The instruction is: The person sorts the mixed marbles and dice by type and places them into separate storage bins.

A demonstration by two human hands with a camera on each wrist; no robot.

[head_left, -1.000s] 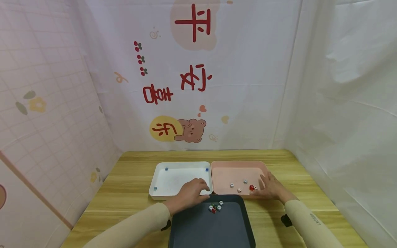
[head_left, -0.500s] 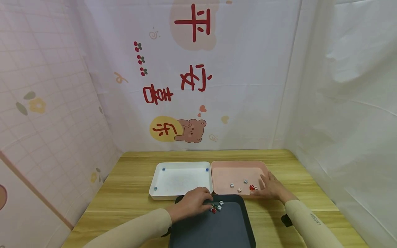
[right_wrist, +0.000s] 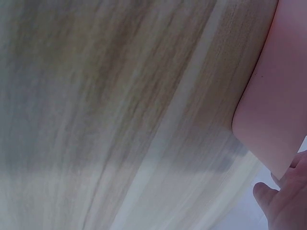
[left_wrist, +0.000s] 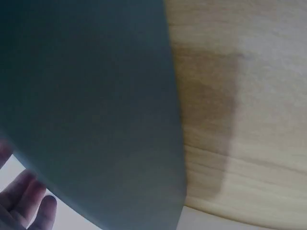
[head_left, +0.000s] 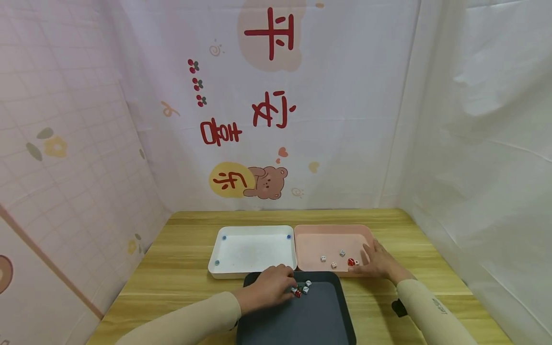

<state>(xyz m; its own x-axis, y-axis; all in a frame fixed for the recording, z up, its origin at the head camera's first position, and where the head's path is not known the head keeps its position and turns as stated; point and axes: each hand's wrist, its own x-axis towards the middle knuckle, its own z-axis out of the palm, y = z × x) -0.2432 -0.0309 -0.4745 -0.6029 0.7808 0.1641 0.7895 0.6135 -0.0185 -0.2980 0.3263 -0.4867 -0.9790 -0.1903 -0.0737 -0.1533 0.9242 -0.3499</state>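
Observation:
My left hand is over the back left of the dark grey tray, thumb and index finger apart at a small cluster of dice. In that cluster are a red die and several white dice, partly hidden by the fingers. My right hand rests at the front right corner of the pink tray, fingers spread over its rim. Near those fingertips lie a red die and several white dice. In the left wrist view, fingers show past the tray's wall.
Left of the pink tray, side by side with it, stands a white tray with 3 small blue dice spread near its edges. All trays are on a wooden table. Printed white cloth hangs behind and at both sides.
My left hand has moved from the white tray's front right corner back toward me, onto the dice in the dark tray. The white tray's back left blue die has shifted left. My right hand stays.

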